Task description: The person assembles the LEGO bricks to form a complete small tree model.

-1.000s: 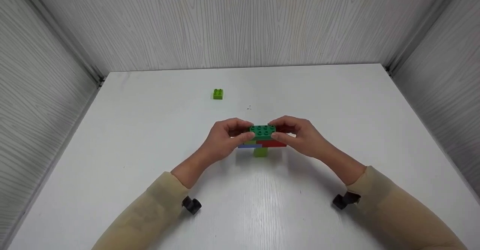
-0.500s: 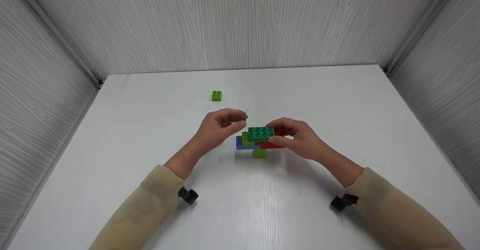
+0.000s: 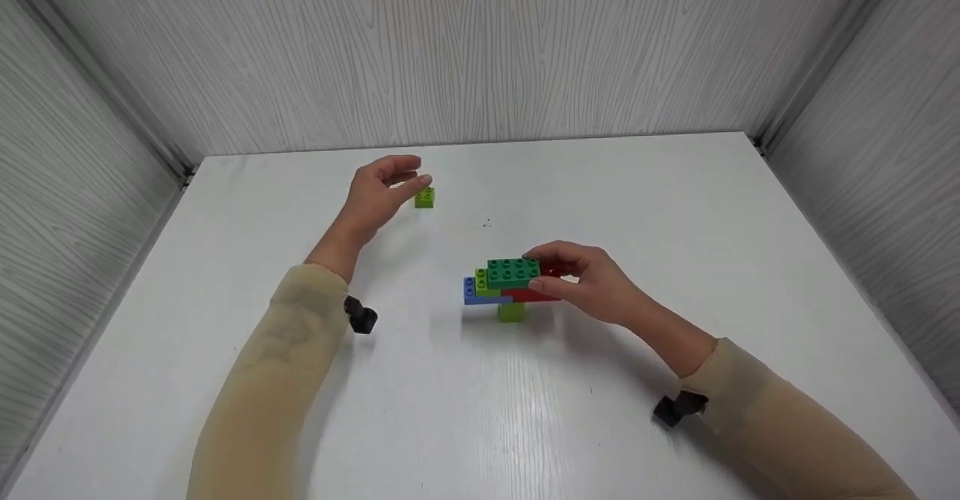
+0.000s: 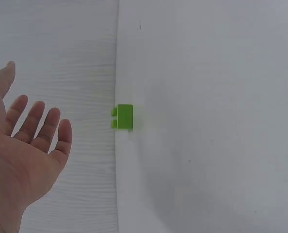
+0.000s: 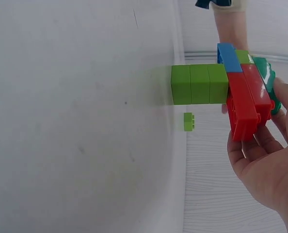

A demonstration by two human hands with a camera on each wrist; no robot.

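Note:
A T-shaped build of toy building bricks stands on the table, a lime-green column bearing blue and red bricks, then lime-green and red ones. A dark green brick tops it. My right hand holds the build's right end, thumb on the near side and fingers behind. Far to the left, a small lime-green brick lies on the table, studs up. Right beside it is my left hand, empty, fingers loosely bent; the left wrist view has this brick apart from the fingertips.
The white table ends at a grey wood-grain back panel. Similar panels rise on the left and right. A black wrist camera sits at the left sleeve, another camera at the right.
My left hand has let go of the build and moved away, far and left, to the small lime-green brick. My right hand has stayed on the build.

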